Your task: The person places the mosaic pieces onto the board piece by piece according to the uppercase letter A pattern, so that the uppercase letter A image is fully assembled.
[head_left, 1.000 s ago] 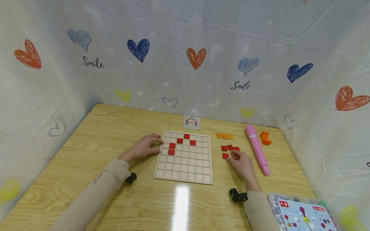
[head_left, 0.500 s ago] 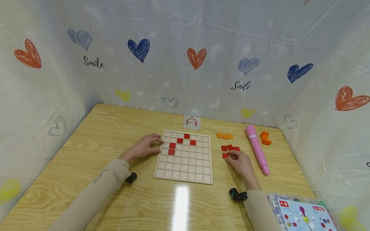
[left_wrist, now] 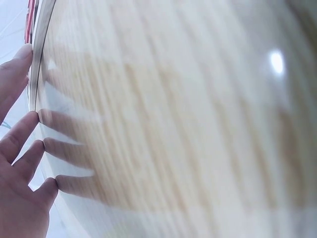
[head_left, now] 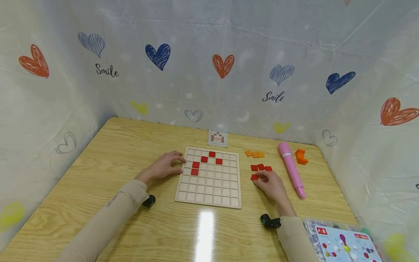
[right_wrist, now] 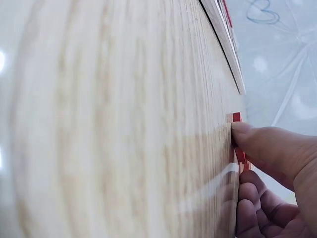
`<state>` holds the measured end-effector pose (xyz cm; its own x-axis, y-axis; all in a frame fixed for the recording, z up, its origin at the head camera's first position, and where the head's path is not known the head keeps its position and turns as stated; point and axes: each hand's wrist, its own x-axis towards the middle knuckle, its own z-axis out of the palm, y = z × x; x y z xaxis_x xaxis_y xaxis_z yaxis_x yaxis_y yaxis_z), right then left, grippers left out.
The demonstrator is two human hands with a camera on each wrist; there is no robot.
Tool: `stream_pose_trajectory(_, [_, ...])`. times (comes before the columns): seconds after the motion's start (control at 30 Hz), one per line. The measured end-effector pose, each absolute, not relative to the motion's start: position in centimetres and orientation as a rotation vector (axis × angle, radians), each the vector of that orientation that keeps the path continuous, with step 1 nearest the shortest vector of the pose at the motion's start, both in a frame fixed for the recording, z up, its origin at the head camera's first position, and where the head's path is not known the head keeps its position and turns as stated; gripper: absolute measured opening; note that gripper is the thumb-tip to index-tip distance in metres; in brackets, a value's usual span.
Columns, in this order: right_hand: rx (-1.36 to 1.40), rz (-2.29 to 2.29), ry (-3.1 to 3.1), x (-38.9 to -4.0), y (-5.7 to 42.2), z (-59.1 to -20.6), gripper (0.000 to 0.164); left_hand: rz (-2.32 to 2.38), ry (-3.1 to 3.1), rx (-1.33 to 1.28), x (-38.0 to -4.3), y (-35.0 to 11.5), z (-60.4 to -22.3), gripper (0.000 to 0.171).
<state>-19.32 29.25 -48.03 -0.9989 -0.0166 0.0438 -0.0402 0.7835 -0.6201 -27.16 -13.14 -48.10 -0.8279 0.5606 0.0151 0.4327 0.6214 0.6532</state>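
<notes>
A wooden grid board (head_left: pixel 208 189) lies flat in the middle of the table with several red square tiles (head_left: pixel 195 165) in its upper cells. At its left edge my left hand (head_left: pixel 163 166) rests with spread fingers; in the left wrist view its fingertips (left_wrist: pixel 35 116) meet the table beside the board's side. To the board's right, my right hand (head_left: pixel 271 183) pinches a loose red tile (head_left: pixel 254 177) at table level. The right wrist view has the thumb (right_wrist: pixel 242 128) against this tile (right_wrist: pixel 239 151), other fingers curled beneath. More red tiles (head_left: pixel 260 167) lie just beyond that hand.
Orange tiles (head_left: pixel 255 155) sit behind the red ones. A small pattern card (head_left: pixel 217 138) lies behind the board. Further right are a pink pen-shaped stick (head_left: pixel 291 169) and an orange bracket-like piece (head_left: pixel 300 157). A clear box (head_left: pixel 343 242) occupies the front right corner.
My right fingers have moved slightly left onto the nearest red tile, which has turned and shifted a little. The left hand stays at the board's edge.
</notes>
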Motion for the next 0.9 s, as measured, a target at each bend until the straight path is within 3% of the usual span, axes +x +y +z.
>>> stream_pose_trajectory(0.57, [0.07,1.019,-2.935,-19.2,29.0,-48.0,0.025,0.975,2.658,0.836,-27.3,-13.2,-48.1,0.037])
stream_pose_trajectory(0.9, [-0.013,1.099,-2.898,-19.1,27.1,-46.6,0.032,0.968,2.66,0.836,-27.4,-13.3,-48.3,0.036])
